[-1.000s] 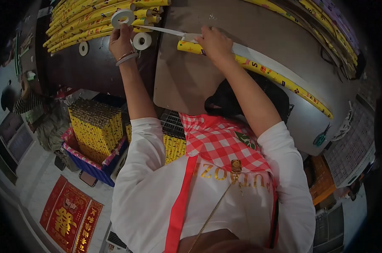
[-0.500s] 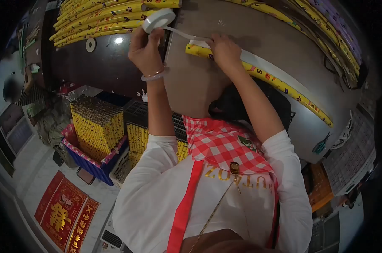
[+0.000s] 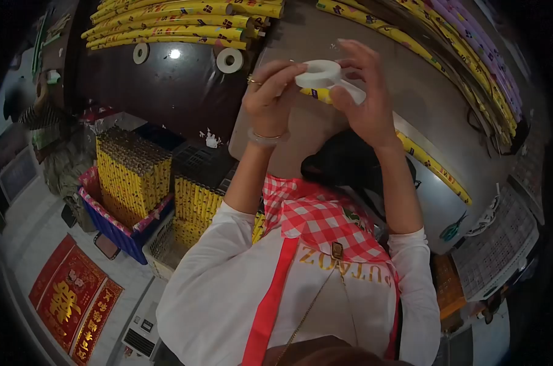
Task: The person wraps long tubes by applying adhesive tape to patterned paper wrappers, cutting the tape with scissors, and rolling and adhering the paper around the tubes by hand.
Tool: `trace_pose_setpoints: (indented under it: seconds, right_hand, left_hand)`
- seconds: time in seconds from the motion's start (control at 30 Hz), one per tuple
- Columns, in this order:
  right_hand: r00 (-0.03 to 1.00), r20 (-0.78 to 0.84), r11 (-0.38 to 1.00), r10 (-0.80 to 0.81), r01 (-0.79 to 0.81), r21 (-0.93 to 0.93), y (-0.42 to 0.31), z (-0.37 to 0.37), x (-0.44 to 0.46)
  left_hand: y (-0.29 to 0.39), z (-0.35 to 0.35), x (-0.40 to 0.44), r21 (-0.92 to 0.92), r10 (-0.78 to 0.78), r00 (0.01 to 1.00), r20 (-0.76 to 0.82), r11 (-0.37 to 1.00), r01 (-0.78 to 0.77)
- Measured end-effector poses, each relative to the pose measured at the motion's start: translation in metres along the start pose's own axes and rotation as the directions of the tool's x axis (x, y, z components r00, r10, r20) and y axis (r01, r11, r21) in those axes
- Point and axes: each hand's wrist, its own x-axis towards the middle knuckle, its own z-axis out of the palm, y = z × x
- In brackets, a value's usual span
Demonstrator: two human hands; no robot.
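Observation:
My left hand point(image 3: 269, 97) grips a white tape roll point(image 3: 318, 74) between thumb and fingers, above the brown table. My right hand point(image 3: 368, 91) is just right of the roll, fingers spread, with the thumb close to a loose white strip point(image 3: 354, 93). Behind both hands lies a yellow printed tube point(image 3: 435, 166) with a pale band along its upper side; its middle is hidden by my right hand and wrist.
Yellow tubes point(image 3: 166, 27) lie at the upper left, near two tape rolls point(image 3: 230, 60). More wrapped lengths point(image 3: 411, 39) are at the upper right. A black bag point(image 3: 343, 165), scissors point(image 3: 452, 229) and a blue bin point(image 3: 115, 235) of yellow bundles surround my arms. Another person stands far left.
My left hand has brought the tape roll rightward, close to my right hand. My right hand's fingers have lifted and spread from the tube's end. The head view has shifted.

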Motion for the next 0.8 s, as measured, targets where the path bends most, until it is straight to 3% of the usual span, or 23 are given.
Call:
trace_pose_setpoints:
  seconds: [0.07, 0.13, 0.27, 0.33, 0.37, 0.43, 0.47, 0.53, 0.57, 0.63, 0.77, 0.8]
  right_hand:
    - [0.990, 0.100, 0.990, -0.102, 0.111, -0.089, -0.007, -0.004, 0.003]
    - [0.929, 0.351, 0.920, -0.115, 0.233, -0.315, -0.005, -0.010, 0.004]
    - [0.929, 0.357, 0.925, -0.101, 0.220, -0.310, -0.002, -0.010, 0.001]
    - [0.946, 0.312, 0.892, -0.087, 0.214, -0.398, -0.002, -0.010, -0.004]
    - [0.943, 0.320, 0.892, -0.089, 0.218, -0.395, -0.001, -0.011, -0.005]
    - [0.951, 0.305, 0.934, -0.052, 0.154, -0.321, 0.000, -0.014, -0.008]
    - [0.950, 0.308, 0.934, -0.051, 0.155, -0.322, 0.002, -0.014, -0.009]
    - [0.952, 0.293, 0.922, -0.087, 0.189, -0.339, 0.005, -0.015, -0.011]
    - [0.951, 0.296, 0.922, -0.088, 0.191, -0.338, 0.006, -0.015, -0.011]
    - [0.950, 0.286, 0.898, -0.124, 0.230, -0.375, 0.010, -0.013, -0.010]
    - [0.961, 0.276, 0.915, -0.024, 0.132, -0.381, 0.009, -0.016, -0.015]
    - [0.970, 0.241, 0.914, -0.023, 0.118, -0.389, 0.010, -0.019, -0.016]
  left_hand:
    - [0.003, 0.005, -0.005, 0.029, 0.025, 1.000, 0.018, 0.999, -0.025]
    - [0.000, 0.013, -0.015, 0.004, -0.006, 1.000, 0.024, 1.000, 0.006]
    - [0.001, 0.021, -0.024, 0.074, 0.040, 0.999, 0.012, 0.996, -0.041]
    - [0.005, 0.030, -0.032, -0.319, -0.234, 0.971, -0.055, 0.925, 0.205]
    - [0.004, 0.028, -0.031, -0.317, -0.237, 0.969, -0.063, 0.926, 0.206]
    - [0.003, 0.016, -0.029, -0.123, -0.241, 0.970, -0.001, 0.963, 0.239]
    - [-0.006, 0.009, -0.025, -0.123, -0.244, 0.970, -0.003, 0.963, 0.241]
    - [-0.043, -0.004, -0.011, 0.196, -0.305, 0.952, 0.030, 0.936, 0.294]
    - [-0.057, -0.009, -0.005, 0.196, -0.306, 0.952, 0.027, 0.935, 0.295]
    - [-0.083, -0.013, 0.007, 0.341, -0.474, 0.840, 0.263, 0.861, 0.378]
    - [-0.121, -0.004, 0.007, 0.307, -0.485, 0.786, 0.384, 0.869, 0.387]
    - [-0.119, -0.003, 0.011, 0.387, -0.477, 0.783, 0.399, 0.862, 0.328]
